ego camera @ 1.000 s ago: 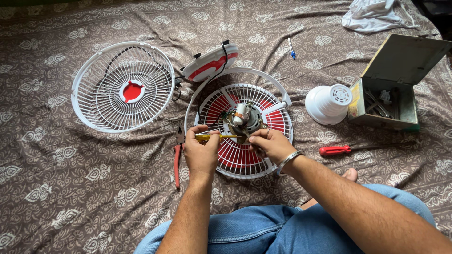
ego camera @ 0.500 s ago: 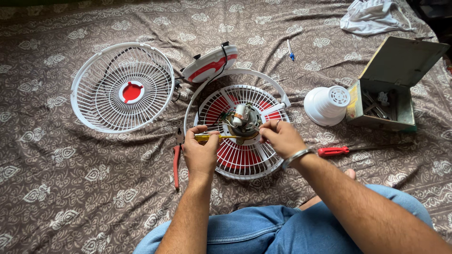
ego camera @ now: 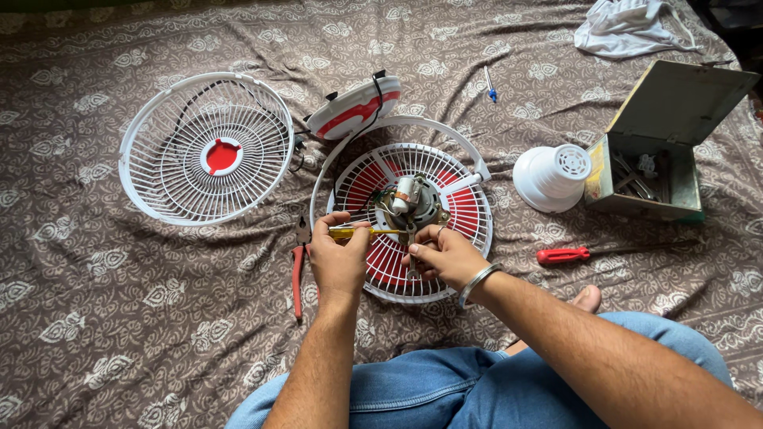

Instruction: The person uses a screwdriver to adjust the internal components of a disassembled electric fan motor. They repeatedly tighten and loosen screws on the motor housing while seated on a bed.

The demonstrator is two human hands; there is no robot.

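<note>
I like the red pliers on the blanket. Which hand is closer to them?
The left hand. It holds a yellow screwdriver just right of the pliers, nearly beside them. The right hand is farther off, over the fan grill, beyond the left hand.

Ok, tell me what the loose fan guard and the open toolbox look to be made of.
Loose fan guard: probably white moulded plastic; uniform matte ribs, red centre cap. Open toolbox: likely painted sheet metal; thin flat lid, greenish worn finish.

A home is serving as a makeshift repair spot: a person is sitting on a brown floral bedsheet, with a metal toolbox lying open nearby.
</note>
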